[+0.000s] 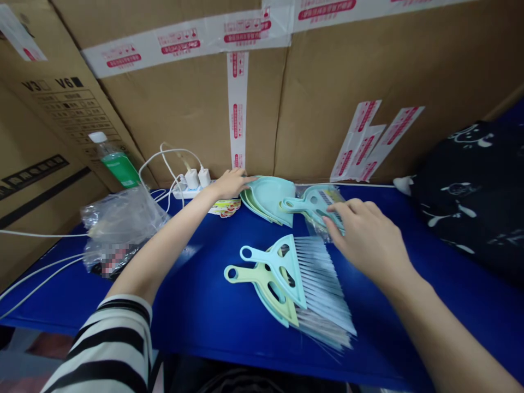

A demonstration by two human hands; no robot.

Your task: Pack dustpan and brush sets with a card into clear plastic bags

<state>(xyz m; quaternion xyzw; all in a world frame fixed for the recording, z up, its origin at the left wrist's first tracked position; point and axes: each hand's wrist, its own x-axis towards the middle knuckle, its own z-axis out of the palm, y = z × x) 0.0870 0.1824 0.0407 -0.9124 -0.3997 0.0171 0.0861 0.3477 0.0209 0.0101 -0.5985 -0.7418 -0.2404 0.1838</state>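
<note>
My left hand (232,184) reaches to the back of the table, its fingers stretched over the left rim of a stack of dustpans (273,195), pale blue on top with yellow-green beneath. At the right, the thumb and forefinger of my right hand (366,236) close on the head of a pale blue hand brush (313,205). Its ring handle overlaps the dustpans. Its other fingers are partly hidden. Clear plastic wrap lies under this brush. Nearer me, several hand brushes are piled, a light blue one (282,267) above a yellow-green one (272,286), bristles pointing right.
Large cardboard boxes (184,103) stand along the back of the blue table (196,322). Chargers sit in a white power strip (190,192), with cables running left. A bottle (120,166), a clear plastic bag (123,215) and a dark patterned bag (470,191) flank the work area.
</note>
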